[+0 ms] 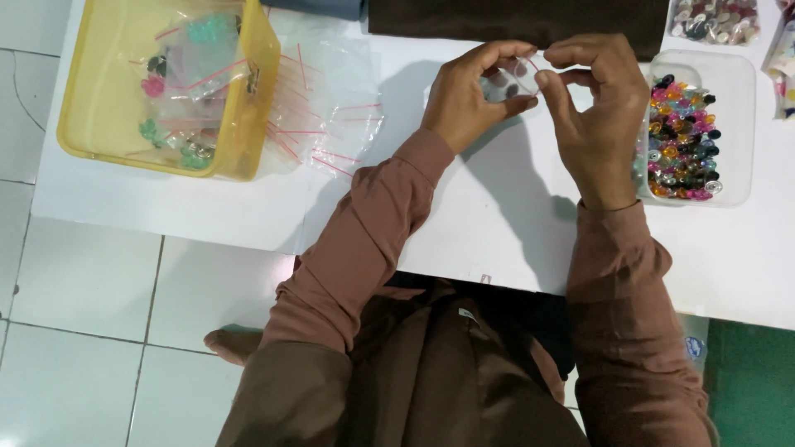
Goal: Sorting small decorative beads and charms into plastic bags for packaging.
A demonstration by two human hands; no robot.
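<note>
Both of my hands are raised over the white table (464, 215) and pinch a small clear zip bag (512, 79) between them. My left hand (472, 95) grips its left side with thumb and fingers. My right hand (598, 112) holds its right edge at the red-striped top. The bag's contents cannot be made out. A clear plastic tray (733, 83) full of several colourful beads (683, 136) stands just right of my right hand.
A yellow plastic tub (91, 91) at the left holds filled small bags. A loose pile of clear zip bags with red strips (327, 116) lies beside it. A dark cloth (513, 21) lies along the far edge. Another bead container (716, 21) is at top right.
</note>
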